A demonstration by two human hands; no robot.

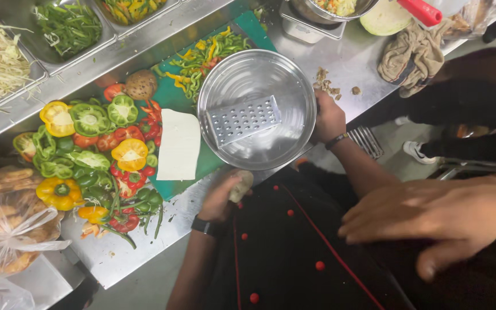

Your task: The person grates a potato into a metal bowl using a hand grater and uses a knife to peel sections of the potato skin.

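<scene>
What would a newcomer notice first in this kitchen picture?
The round steel bowl in the middle, with a flat metal grater lying inside it, draws the eye first. The right hand grips the bowl's rim, while the left hand holds a pale peeled potato at the counter edge. Left of the bowl lie cut bell peppers.

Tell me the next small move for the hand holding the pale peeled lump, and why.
Probably lift the pale peeled lump in the left hand onto the flat perforated steel grater, which lies inside the round steel bowl. The right hand grips the bowl's rim, and the lump is outside the bowl.
</scene>
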